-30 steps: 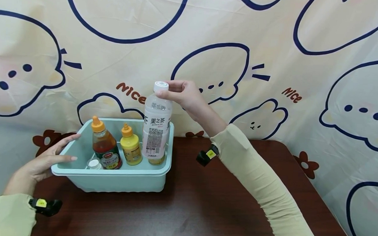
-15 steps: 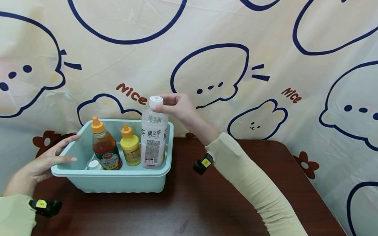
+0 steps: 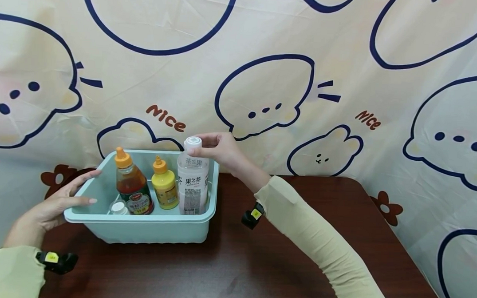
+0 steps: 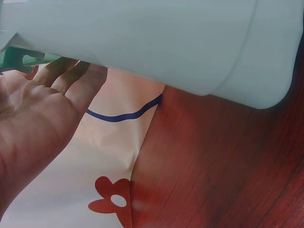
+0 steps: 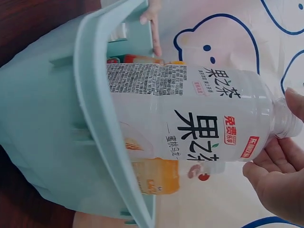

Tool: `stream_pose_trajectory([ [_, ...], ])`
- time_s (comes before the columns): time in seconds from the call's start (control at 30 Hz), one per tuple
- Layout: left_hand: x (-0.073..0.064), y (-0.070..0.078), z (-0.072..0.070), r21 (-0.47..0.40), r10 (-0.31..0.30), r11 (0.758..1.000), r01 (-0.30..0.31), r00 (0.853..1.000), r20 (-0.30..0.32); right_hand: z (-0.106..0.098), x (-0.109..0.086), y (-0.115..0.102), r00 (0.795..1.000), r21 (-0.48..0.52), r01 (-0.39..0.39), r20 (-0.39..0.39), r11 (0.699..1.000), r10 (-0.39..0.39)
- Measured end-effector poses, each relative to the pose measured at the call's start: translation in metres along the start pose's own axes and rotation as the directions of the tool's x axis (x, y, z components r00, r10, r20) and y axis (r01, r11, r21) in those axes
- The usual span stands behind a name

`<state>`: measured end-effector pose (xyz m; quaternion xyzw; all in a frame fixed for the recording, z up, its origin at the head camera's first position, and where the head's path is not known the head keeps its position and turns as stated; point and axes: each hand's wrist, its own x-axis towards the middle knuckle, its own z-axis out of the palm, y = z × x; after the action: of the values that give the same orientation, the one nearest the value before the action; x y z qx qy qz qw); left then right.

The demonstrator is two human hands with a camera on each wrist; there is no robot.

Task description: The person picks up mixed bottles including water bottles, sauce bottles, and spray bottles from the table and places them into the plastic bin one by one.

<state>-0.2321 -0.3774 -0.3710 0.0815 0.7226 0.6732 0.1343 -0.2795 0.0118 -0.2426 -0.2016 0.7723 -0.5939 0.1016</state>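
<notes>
In the head view my right hand (image 3: 222, 150) pinches a clear drink bottle (image 3: 193, 182) by its neck, just under the white cap. The bottle stands upright inside a light-blue plastic basin (image 3: 151, 232), its lower end hidden by the front wall. My left hand (image 3: 54, 203) grips the basin's left rim, thumb on top; in the left wrist view its fingers (image 4: 85, 88) reach up under the rim. To the bottle's left are a yellow squeeze bottle (image 3: 165, 188) and an orange-capped sauce bottle (image 3: 135, 184).
A white-capped clear container (image 3: 119, 207) lies low in the basin's left front corner. In the right wrist view an orange-labelled container (image 5: 156, 176) shows behind the drink bottle. The basin stands on a dark wooden table (image 3: 265, 257), against a printed cloth backdrop (image 3: 267, 30).
My right hand has lowered the drink bottle down into the basin, moving slightly left. My left hand and the basin have kept their place.
</notes>
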Motion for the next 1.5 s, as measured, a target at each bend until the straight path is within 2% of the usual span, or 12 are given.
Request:
stream_pose_trajectory([
  [0.33,-0.001,0.001,0.0,-0.005,0.0,1.0,0.0,1.0,0.004,0.009,0.002,0.011,1.0,-0.034,-0.003,0.013,0.999,0.003],
  [0.6,0.0,0.0,0.0,0.009,0.008,1.0,-0.008,1.0,-0.003,0.016,0.003,0.019,0.999,-0.047,-0.052,0.006,0.998,0.052],
  [0.93,-0.001,0.001,0.0,0.005,0.004,1.0,-0.004,1.0,-0.005,0.022,0.006,0.029,0.997,-0.053,-0.078,0.014,0.996,0.079],
  [1.5,0.0,0.001,0.0,0.025,-0.003,1.0,0.004,1.0,-0.015,0.025,0.005,0.036,0.992,-0.048,-0.12,0.031,0.992,0.121],
])
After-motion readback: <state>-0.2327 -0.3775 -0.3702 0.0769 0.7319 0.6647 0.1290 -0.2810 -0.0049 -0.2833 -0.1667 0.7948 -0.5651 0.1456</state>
